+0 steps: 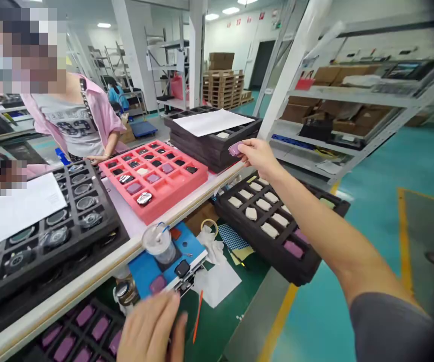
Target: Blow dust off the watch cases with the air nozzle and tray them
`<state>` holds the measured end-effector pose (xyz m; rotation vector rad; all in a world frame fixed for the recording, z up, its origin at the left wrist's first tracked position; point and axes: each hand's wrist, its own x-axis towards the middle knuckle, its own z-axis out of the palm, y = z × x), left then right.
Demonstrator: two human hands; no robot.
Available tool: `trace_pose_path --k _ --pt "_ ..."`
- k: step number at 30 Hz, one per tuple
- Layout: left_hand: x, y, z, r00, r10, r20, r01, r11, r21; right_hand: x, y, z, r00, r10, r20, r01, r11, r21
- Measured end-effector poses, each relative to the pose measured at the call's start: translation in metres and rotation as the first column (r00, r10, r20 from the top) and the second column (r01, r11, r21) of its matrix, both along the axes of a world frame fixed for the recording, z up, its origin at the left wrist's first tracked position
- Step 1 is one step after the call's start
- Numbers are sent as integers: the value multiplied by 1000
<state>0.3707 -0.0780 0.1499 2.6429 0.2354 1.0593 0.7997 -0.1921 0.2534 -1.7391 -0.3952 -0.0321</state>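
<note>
My right hand (257, 157) reaches far out to the right. Its thumb and fingers pinch a small purple watch case (235, 149), held up near the stacked black foam trays. Low in the view, my left hand (151, 327) hovers near the blue work mat (137, 266), thumb apart from the fingers and nothing visible in it. Just beyond its fingertips lies another purple watch case (158, 284) on the mat. A black square watch case (182, 268) rests by a metal fixture (190, 276). Beneath my right forearm sits a black foam tray (235, 229) of cream and purple cases.
On the raised shelf stand a red foam tray (156, 213) and a black watch tray (105, 221). A lidded plastic cup (159, 244) is on the mat. An orange stick (197, 317) and paper (220, 284) lie on the green bench. A person (77, 115) stands across.
</note>
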Motion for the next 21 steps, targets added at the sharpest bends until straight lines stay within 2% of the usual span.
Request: trace_pose_path --k 1,2,3,4,5,7,9,10,12,14,17,19,21 --pt "49 12 45 988 -154 -12 155 985 75 13 -2 5 1000 3 -17 -3 1000 0" --pt "104 23 86 972 -227 -63 233 964 131 25 -4 10 999 12 -32 -12 1000 -3" --pt "161 33 120 960 -248 -132 267 950 161 37 -7 15 999 24 -43 -24 1000 -12" --pt "218 42 147 943 -246 -224 295 930 219 47 -11 19 998 32 -48 -34 999 -24" --pt "271 50 166 937 -193 -290 276 920 278 58 -15 23 998 35 -45 -36 999 -37" --pt "357 65 188 907 -98 -410 243 917 318 82 -23 29 1000 19 -22 -20 998 -59" --pt "409 79 197 865 -39 -501 221 925 310 109 -26 34 1000 -6 12 7 998 -70" --pt "424 85 199 850 -9 -527 200 931 305 122 -26 36 1000 -17 23 18 997 -81" --pt "437 97 204 842 68 -535 126 940 318 147 -19 37 999 -26 36 31 991 -133" --pt "439 104 209 863 150 -482 26 940 340 167 -6 36 999 -20 42 28 978 -205" --pt "441 106 210 884 231 -405 -85 934 348 181 17 34 997 43 62 -24 960 -280" --pt "444 104 204 893 231 -387 -95 936 338 183 27 34 991 75 112 -32 938 -345" --pt "446 99 196 898 191 -396 -56 943 329 184 29 37 974 50 221 49 905 -422"
